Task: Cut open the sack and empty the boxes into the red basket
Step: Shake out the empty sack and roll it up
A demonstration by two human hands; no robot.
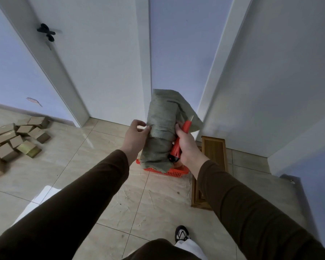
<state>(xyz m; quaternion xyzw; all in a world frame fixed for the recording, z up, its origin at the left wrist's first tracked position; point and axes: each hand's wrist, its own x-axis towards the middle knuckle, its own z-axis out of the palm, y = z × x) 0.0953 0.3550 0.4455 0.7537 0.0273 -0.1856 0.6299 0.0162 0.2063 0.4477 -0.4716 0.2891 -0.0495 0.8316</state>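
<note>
Head view: sack (160,128) upright, long axis 12-to-6, bottom over red basket (174,172). Left hand (134,135) at sack's 9 o'clock, fingers loosely bent, touching. Right hand (186,145) at 3 o'clock, clasping red cutter (180,139), blade toward 12, closest to fabric.

Pale tiled floor (120,203) underfoot. White door (94,62) at left, black handle (46,33) on it. Second white door (281,81) at right. Blue wall (178,53) between them. Wooden frame (215,152) flat on the floor near the right door. Sneaker (181,234) at the bottom edge. White sheet (43,194) lying on the tiles at lower left.
</note>
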